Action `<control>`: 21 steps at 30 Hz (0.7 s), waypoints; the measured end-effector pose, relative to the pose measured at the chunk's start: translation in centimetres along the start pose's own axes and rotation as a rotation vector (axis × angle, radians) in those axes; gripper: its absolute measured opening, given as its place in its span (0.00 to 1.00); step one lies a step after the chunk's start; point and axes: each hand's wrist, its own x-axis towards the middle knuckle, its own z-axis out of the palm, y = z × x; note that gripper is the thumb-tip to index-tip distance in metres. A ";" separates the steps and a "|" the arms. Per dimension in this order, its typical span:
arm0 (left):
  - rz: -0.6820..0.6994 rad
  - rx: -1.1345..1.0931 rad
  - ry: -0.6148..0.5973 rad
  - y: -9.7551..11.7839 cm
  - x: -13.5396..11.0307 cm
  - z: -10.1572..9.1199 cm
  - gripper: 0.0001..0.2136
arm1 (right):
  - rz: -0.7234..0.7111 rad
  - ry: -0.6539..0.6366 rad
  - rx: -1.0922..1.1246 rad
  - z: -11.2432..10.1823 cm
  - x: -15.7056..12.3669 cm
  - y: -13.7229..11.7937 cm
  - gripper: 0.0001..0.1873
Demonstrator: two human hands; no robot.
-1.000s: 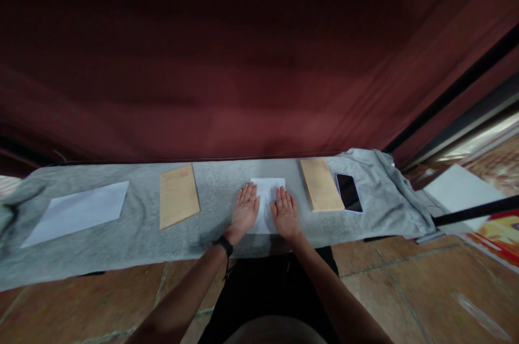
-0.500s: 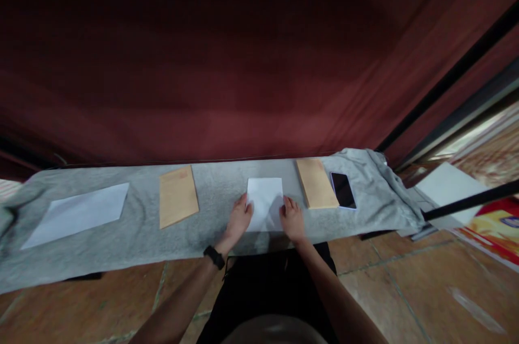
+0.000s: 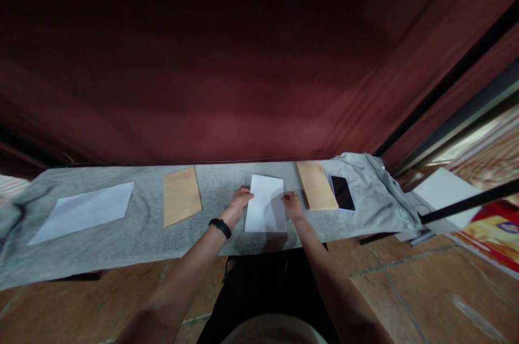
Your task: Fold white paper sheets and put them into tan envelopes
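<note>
A white sheet of paper (image 3: 265, 209) lies in front of me on the grey cloth, its top edge slightly slanted. My left hand (image 3: 240, 200) pinches its left edge near the upper part, thumb on top. At the right edge, my right hand (image 3: 292, 205) has its fingers curled together on the paper's border. To the left rests a brown envelope (image 3: 181, 196). A thicker stack of brown envelopes (image 3: 318, 187) sits just right of my right hand, with a dark-screened phone (image 3: 343, 192) beside it.
Another, larger white sheet (image 3: 83, 211) lies at the left on the grey cloth (image 3: 146, 241) covering the long narrow table. A dark red panel (image 3: 243, 90) rises behind. At the right are a black bar (image 3: 470, 200) and a red and yellow package (image 3: 492, 230).
Both hands have moved up along the paper's side edges, with fingers drawn closer together. The paper has turned slightly. The whole view has shifted a little.
</note>
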 end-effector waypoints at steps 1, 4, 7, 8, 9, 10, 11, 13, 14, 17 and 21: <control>0.000 -0.007 -0.017 0.7 0.0 -0.1 0.09 | 0.034 -0.016 0.113 -0.3 0.2 -0.2 0.12; 0.032 -0.032 -0.076 3.0 -0.2 -0.2 0.11 | 0.121 -0.079 0.467 -1.5 0.9 -1.0 0.17; 0.082 -0.048 -0.137 5.7 -0.4 -0.1 0.14 | 0.145 -0.145 0.767 -3.3 1.6 -2.0 0.21; 0.103 -0.054 -0.155 6.6 -0.5 -0.1 0.14 | 0.143 -0.163 0.843 -4.0 1.9 -2.4 0.21; 0.136 -0.059 -0.170 7.4 -0.6 0.0 0.15 | 0.138 -0.176 0.904 -4.7 2.3 -2.8 0.21; 0.181 -0.059 -0.188 8.2 -0.7 0.0 0.14 | 0.131 -0.185 0.949 -5.5 2.6 -3.2 0.21; 0.239 -0.048 -0.204 8.8 -0.8 0.0 0.14 | 0.122 -0.189 0.987 -6.2 3.0 -3.5 0.20; 0.382 0.024 -0.214 9.7 -1.1 -0.4 0.11 | 0.098 -0.192 1.049 -7.5 3.4 -4.0 0.18; 0.451 0.087 -0.201 9.9 -1.4 -0.7 0.10 | 0.083 -0.192 1.066 -8.1 3.4 -4.1 0.17; 0.593 0.299 -0.131 8.6 -2.2 -1.8 0.05 | 0.025 -0.182 1.006 -8.8 2.2 -3.3 0.13; 0.677 0.418 -0.179 3.3 -3.2 -3.3 0.10 | -0.164 -0.187 0.803 -7.2 -1.6 -0.4 0.13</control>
